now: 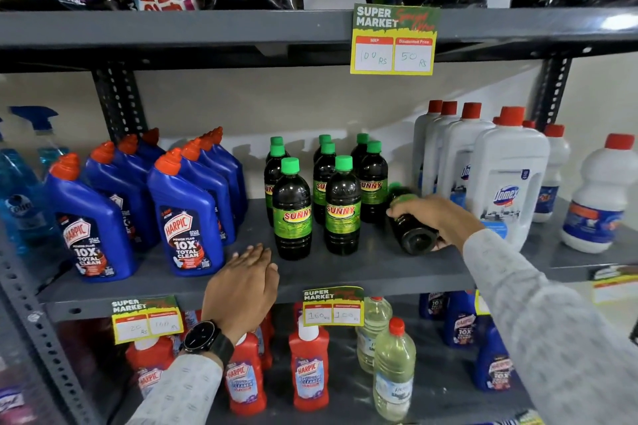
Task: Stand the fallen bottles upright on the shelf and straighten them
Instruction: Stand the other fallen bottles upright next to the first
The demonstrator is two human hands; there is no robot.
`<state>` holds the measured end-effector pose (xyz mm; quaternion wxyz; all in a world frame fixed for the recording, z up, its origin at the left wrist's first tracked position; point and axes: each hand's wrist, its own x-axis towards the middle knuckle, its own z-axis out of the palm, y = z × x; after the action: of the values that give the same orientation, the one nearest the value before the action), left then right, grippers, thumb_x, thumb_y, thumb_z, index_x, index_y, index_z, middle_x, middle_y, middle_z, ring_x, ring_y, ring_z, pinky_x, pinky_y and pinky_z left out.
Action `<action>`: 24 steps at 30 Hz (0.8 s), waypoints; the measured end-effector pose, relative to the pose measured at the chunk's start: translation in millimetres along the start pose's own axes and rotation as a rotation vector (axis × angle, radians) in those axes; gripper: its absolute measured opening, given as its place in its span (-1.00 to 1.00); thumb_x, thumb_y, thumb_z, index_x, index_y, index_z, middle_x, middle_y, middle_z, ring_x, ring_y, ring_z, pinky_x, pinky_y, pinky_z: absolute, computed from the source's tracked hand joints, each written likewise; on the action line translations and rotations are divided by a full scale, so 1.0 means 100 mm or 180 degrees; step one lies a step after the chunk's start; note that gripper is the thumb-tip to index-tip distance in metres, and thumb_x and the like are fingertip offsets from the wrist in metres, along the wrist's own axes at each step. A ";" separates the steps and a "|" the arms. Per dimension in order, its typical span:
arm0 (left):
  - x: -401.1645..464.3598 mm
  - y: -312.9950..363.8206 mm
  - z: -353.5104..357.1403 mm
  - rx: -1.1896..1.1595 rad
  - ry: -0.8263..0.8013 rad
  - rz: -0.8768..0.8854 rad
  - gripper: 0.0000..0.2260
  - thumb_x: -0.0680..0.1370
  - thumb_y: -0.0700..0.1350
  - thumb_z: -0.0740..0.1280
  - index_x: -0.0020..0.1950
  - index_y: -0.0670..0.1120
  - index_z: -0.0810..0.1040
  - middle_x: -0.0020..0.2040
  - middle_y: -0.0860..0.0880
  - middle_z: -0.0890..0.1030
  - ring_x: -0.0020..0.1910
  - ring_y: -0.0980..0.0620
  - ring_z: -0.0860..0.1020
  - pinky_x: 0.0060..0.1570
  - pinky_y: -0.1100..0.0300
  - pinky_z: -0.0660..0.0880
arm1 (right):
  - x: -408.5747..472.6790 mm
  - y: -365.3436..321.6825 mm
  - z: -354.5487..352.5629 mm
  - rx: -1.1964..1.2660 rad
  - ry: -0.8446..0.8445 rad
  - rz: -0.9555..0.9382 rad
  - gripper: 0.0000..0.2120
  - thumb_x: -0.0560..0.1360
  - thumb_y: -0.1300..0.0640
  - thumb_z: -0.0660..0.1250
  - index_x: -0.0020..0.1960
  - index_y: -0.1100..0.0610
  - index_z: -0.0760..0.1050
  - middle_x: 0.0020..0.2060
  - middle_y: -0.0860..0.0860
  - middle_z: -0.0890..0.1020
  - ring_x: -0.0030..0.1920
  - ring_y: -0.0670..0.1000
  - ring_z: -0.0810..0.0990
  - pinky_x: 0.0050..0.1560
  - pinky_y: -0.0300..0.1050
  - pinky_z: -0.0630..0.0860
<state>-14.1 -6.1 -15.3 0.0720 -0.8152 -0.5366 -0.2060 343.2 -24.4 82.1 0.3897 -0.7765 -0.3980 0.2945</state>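
Note:
A dark bottle with a green cap [412,235] lies on its side on the grey shelf [362,272], its base toward me and its cap pointing back. My right hand [436,217] is closed over its middle. Several matching green-capped Sunny bottles [341,207] stand upright in rows just to its left. My left hand [247,283] rests flat, fingers together, on the shelf's front edge, left of the front Sunny bottle, holding nothing.
Blue Harpic bottles [186,217] stand in rows on the left. White Domex bottles [507,190] crowd the right, close behind the fallen bottle. A price tag [393,40] hangs from the shelf above. Red Harpic bottles [309,366] and clear bottles [393,373] fill the shelf below.

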 end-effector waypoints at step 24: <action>0.01 0.02 0.01 0.0021 -0.0026 -0.0051 -0.51 0.71 0.05 -0.03 0.59 -0.09 0.34 0.61 -0.04 0.34 0.61 0.07 0.27 0.62 0.08 0.12 | -0.07 0.33 0.64 0.0497 0.1213 -0.1638 -0.23 0.23 -0.22 0.66 0.19 -0.08 0.23 0.00 -0.09 0.59 -0.04 0.00 0.61 -0.05 -0.07 0.51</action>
<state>-11.7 -5.5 -15.4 0.0709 -0.8114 -0.5441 -0.2015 303.0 -19.1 22.2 0.5771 -0.6594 -0.4774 0.0653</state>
